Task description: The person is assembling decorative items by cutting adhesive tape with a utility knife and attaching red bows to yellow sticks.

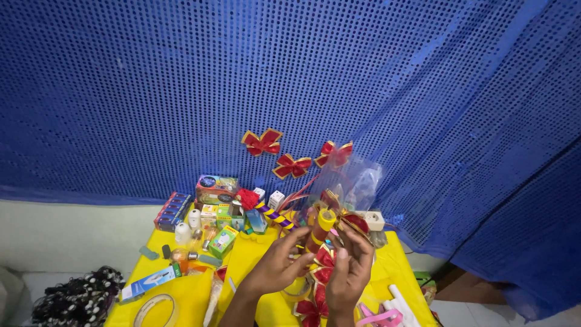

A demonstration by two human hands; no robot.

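My left hand and my right hand are raised together over a yellow table. Between them they hold a string of red bows with gold edges and a small tube with a yellow cap. The left fingertips touch the tube from the left; the right fingers close round the bows from the right. A clear plastic bag stands just behind the hands. Three red bows are stuck on the blue sequined curtain above.
Small boxes, white thread spools, a purple and yellow striped stick and a white socket crowd the table's far side. A tape roll lies front left, pink scissors front right, a black bead pile at far left.
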